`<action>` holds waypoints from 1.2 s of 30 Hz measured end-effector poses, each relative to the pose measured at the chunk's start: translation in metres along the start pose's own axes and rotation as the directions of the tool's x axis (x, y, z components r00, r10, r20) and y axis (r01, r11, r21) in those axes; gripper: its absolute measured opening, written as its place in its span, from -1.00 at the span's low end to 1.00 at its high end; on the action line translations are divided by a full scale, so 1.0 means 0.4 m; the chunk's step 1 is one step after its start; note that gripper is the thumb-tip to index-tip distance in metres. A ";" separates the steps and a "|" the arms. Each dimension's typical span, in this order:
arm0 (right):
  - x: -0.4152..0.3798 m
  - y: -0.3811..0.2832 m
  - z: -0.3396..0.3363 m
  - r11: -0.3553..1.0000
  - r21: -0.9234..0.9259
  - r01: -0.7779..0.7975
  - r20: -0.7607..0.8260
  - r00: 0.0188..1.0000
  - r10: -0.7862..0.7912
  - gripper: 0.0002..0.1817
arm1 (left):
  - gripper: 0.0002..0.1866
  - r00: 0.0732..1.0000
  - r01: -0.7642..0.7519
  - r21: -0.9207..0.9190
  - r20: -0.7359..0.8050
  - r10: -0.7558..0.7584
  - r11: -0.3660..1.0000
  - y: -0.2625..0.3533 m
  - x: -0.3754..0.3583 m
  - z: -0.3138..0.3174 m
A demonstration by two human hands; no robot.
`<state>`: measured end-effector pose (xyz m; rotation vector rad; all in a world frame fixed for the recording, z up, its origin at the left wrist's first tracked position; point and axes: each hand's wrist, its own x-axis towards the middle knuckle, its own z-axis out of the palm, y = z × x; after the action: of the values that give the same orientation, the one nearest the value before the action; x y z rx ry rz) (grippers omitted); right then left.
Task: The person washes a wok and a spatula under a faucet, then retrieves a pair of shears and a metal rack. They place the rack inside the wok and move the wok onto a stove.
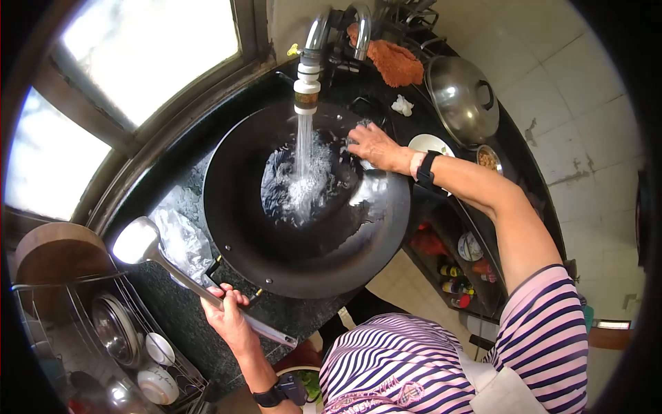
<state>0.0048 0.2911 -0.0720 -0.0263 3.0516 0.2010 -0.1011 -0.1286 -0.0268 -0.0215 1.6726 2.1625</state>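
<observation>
- Wok point(276, 259) is sitting below the tap, its left side overlapping the dark stone worktop point(169, 321); water is pooling and rippling inside it, and its handle point(215, 268) is sticking out on the near left side.
- A wire rack point(76, 281) is standing at the lower left, holding a round wooden board point(62, 252), metal dishes and a white bowl point(158, 386).
- A domed metal lid point(455, 110) is lying beyond the wok to the right, its black knob showing.
- A metal spatula point(183, 276) is slanting across the near left side, its broad head pointing away toward the window.
- A curved tap point(319, 34) is running, its stream falling into the wok.
- A clear plastic bag point(183, 234) is lying crumpled just left of the wok.
- An orange cloth point(396, 63) is lying between tap and lid.
- The left hand point(231, 314) is gripping the spatula, its fingers reaching the wok's handle.
- The right hand point(376, 146) is bending its fingers at the wok's far right inner wall; whether it is holding anything, I cannot tell.
- A white plate point(426, 142) is showing partly behind the right wrist.
- A small bowl point(500, 167) is holding brown bits near the lid.
</observation>
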 end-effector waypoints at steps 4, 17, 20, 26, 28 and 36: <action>-0.061 0.034 -0.038 0.992 0.058 -0.112 -0.341 0.932 0.125 -0.59 | -0.82 1.000 0.004 0.003 -0.012 -0.004 1.000 -0.002 -0.002 0.003; 0.027 0.282 0.114 0.426 0.817 -0.389 -0.045 0.693 0.719 -0.58 | -0.81 0.999 0.022 0.013 -0.028 -0.022 1.000 0.007 -0.002 0.008; 0.052 0.287 0.119 0.411 0.682 -0.604 0.123 0.650 0.750 -0.53 | -0.80 1.000 -0.003 -0.024 -0.024 0.003 1.000 0.033 -0.007 0.034; 0.093 0.238 0.136 0.192 0.620 -0.761 0.332 0.476 0.814 -0.54 | -0.80 0.997 -0.069 0.025 -0.027 0.069 0.997 0.071 0.018 0.029; 0.099 0.214 0.123 0.143 0.648 -0.748 0.364 0.469 0.805 -0.57 | -0.80 0.997 -0.072 0.045 -0.017 0.073 0.996 0.093 0.019 0.027; 0.120 0.139 0.149 0.106 0.785 -0.611 0.383 0.612 0.692 -0.82 | -0.81 0.976 -0.191 0.053 0.115 0.184 0.980 0.296 -0.017 0.053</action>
<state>-0.0394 0.3534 -0.1277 1.4431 2.5009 -1.4011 -0.1282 -0.1344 0.0905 0.2795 1.7406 2.1978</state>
